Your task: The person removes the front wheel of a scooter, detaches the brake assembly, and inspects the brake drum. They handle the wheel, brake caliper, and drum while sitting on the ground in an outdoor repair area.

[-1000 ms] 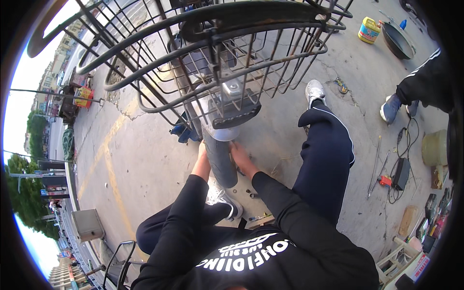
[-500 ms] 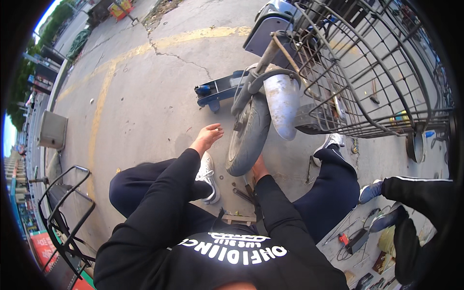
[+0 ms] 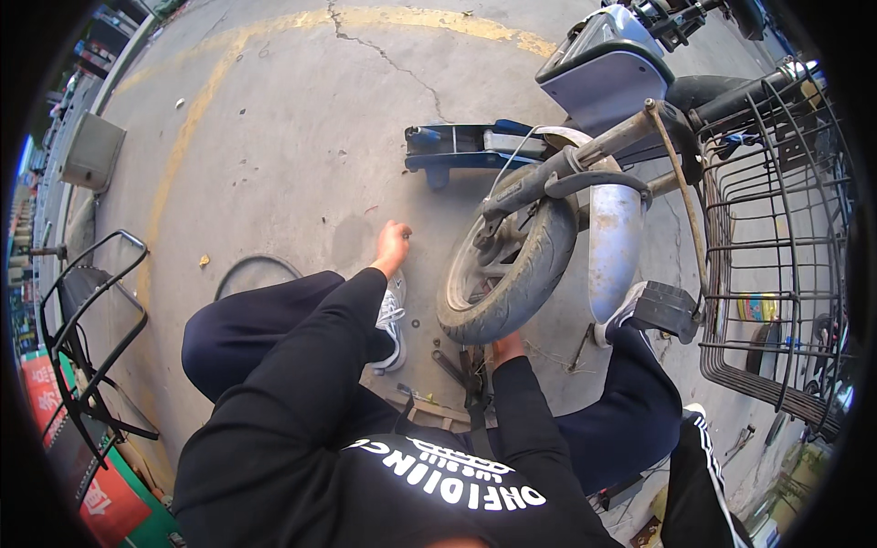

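I crouch at the front wheel (image 3: pixel 512 292) of an electric scooter; its worn tyre sits under a grey mudguard (image 3: pixel 614 247). My left hand (image 3: pixel 394 243) stretches out to the bare concrete left of the wheel, fingers curled down; I cannot see whether it holds anything. My right hand (image 3: pixel 507 348) is tucked under the tyre's lower edge, mostly hidden, next to wrenches (image 3: pixel 449 367) lying on the ground. A small washer (image 3: pixel 416 322) lies beside my white shoe (image 3: pixel 393 320).
A blue floor jack (image 3: pixel 457 146) sits behind the wheel. The scooter's wire basket (image 3: pixel 776 274) fills the right side. A black rubber ring (image 3: pixel 256 265) lies on the concrete at left, with a black metal rack (image 3: pixel 91 338) and a grey box (image 3: pixel 91 151) farther left.
My view has tilted down and to the right of the wheel. My left hand has left the tyre and reached out to the ground on the left. My right hand stays under the wheel.
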Demonstrator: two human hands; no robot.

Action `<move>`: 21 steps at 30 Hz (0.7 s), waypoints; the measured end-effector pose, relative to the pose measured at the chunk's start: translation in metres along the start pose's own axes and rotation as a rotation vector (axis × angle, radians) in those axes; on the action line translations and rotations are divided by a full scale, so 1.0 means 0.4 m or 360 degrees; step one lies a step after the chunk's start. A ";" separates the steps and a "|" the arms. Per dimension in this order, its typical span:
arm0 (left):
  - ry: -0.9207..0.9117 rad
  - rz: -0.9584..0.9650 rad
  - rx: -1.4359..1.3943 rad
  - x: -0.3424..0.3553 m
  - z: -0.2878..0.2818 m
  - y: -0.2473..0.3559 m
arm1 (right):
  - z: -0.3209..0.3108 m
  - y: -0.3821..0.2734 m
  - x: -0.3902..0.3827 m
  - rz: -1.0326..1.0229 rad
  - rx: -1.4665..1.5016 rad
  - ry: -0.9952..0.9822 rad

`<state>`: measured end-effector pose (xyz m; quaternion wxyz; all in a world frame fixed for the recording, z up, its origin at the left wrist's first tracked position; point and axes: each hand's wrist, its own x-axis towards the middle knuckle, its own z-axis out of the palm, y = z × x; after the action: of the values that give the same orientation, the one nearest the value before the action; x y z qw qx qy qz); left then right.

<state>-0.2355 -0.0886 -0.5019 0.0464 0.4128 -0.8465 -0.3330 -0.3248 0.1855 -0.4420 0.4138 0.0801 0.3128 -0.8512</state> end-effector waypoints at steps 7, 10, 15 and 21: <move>-0.0295 -0.0228 -0.0299 0.023 -0.044 -0.017 | -0.052 -0.001 -0.006 -0.0021 0.0126 -0.0174; -0.0591 -0.0953 -0.1547 0.046 -0.132 0.028 | -0.066 0.006 0.005 -0.0002 0.0272 -0.0234; -0.0581 -0.1135 -0.3134 0.007 -0.194 0.043 | 0.075 -0.025 -0.019 0.0065 -0.0119 0.0179; -0.0180 -0.1031 -0.2270 0.041 -0.165 0.039 | 0.063 -0.028 -0.015 0.0007 -0.0324 0.0143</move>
<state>-0.2334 -0.1286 -0.4446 0.1578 0.4921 -0.2667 -0.8135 -0.3262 0.1796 -0.4143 0.4071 0.0765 0.4156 -0.8097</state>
